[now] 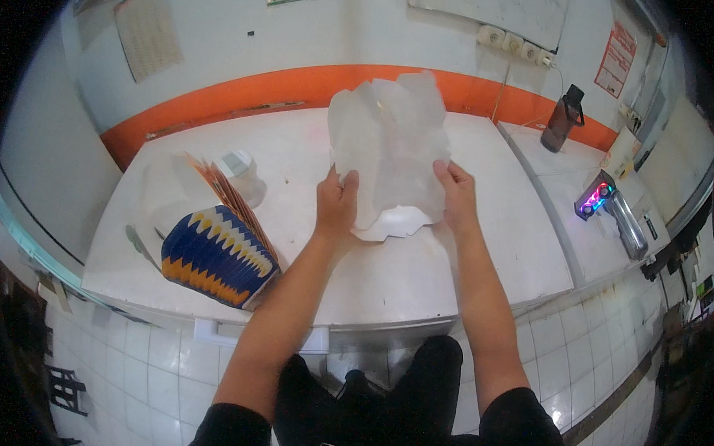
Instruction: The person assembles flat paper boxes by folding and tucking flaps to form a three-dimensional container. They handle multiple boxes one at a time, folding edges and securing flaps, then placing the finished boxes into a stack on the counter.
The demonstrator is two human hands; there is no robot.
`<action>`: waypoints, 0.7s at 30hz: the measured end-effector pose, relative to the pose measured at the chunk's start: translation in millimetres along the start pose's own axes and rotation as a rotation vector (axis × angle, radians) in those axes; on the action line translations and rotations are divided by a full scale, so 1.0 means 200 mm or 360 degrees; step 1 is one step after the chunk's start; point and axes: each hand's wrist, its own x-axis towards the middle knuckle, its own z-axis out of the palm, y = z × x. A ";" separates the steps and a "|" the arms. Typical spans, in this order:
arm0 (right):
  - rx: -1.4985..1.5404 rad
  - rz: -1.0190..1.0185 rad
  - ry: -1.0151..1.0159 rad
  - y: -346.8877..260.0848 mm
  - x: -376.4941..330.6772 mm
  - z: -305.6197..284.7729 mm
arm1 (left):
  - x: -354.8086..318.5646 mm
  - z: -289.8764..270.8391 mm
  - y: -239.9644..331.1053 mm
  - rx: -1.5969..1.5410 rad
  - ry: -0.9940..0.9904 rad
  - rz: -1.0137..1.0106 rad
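Both hands hold a crumpled, whitish translucent sheet above the middle of the white table. Its kind, paper or thin plastic, is hard to tell. My left hand pinches its left edge, thumb on the near face. On the opposite edge, my right hand grips in the same way. The sheet's upper part stands up and its lower rim is ragged, showing a brighter white piece. Left of my left forearm lies a blue pack with white and orange zigzags, beside brown paper-like pieces.
A white rounded object sits behind the brown pieces. On the right-hand surface stand a dark bottle, a small device with coloured lights and a shiny grey object. Wall sockets are above the orange stripe.
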 end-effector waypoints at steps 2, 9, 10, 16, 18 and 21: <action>0.0050 -0.0369 -0.0341 0.03 -0.03 0.11 | -0.02 0.00 -0.01 -0.0246 -0.0034 -0.0161; -0.0771 -0.0907 -0.0424 0.04 -0.12 0.28 | -0.09 0.01 0.18 -0.0340 -0.0210 -0.0150; -0.0683 -0.0780 -0.0346 0.03 -0.12 0.26 | -0.07 -0.01 0.20 -0.0397 -0.0255 -0.0307; 0.0127 -0.0188 0.0043 -0.08 -0.04 0.09 | -0.09 -0.04 0.23 -0.0295 -0.0756 -0.0922; 0.0053 -0.0078 0.0128 -0.10 -0.06 0.08 | -0.10 0.00 0.30 -0.0139 -0.0824 -0.0976; 0.0144 -0.0016 0.0153 -0.08 -0.05 0.07 | -0.13 0.04 0.32 -0.0293 -0.0767 -0.0818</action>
